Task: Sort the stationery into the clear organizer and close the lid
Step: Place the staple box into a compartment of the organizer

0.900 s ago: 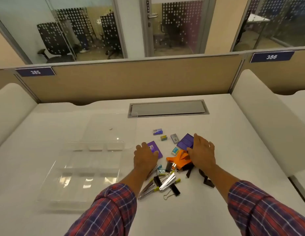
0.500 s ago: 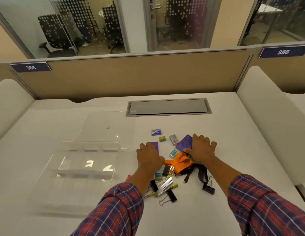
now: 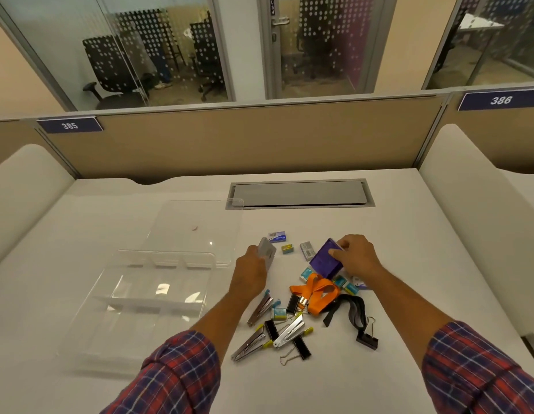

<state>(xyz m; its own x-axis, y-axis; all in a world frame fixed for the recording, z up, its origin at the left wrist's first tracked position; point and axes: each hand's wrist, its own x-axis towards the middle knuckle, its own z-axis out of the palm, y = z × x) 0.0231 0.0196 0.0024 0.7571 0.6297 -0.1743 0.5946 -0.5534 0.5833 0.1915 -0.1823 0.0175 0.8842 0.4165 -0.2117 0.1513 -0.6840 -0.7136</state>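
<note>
The clear organizer (image 3: 131, 312) lies open on the left of the desk, its lid (image 3: 197, 231) folded back behind it, compartments bare. My left hand (image 3: 250, 273) holds a small flat card-like pad (image 3: 267, 252) tilted up on edge, just right of the organizer. My right hand (image 3: 356, 258) grips a purple pad (image 3: 325, 261) and lifts one side off the pile. Below lie an orange lanyard (image 3: 318, 291), a black lanyard (image 3: 353, 309), three metal staplers (image 3: 286, 328), black binder clips (image 3: 367, 339) and small staple boxes (image 3: 277, 236).
A grey cable hatch (image 3: 298, 194) is set into the desk behind the pile. Beige partition panels (image 3: 244, 138) wall the back, and white padded dividers (image 3: 480, 210) flank both sides. Bare desk lies in front of the pile.
Both hands were lying flat on the purple pads. Now each has closed on one and tilted it up off the desk; the left pad shows its pale side.
</note>
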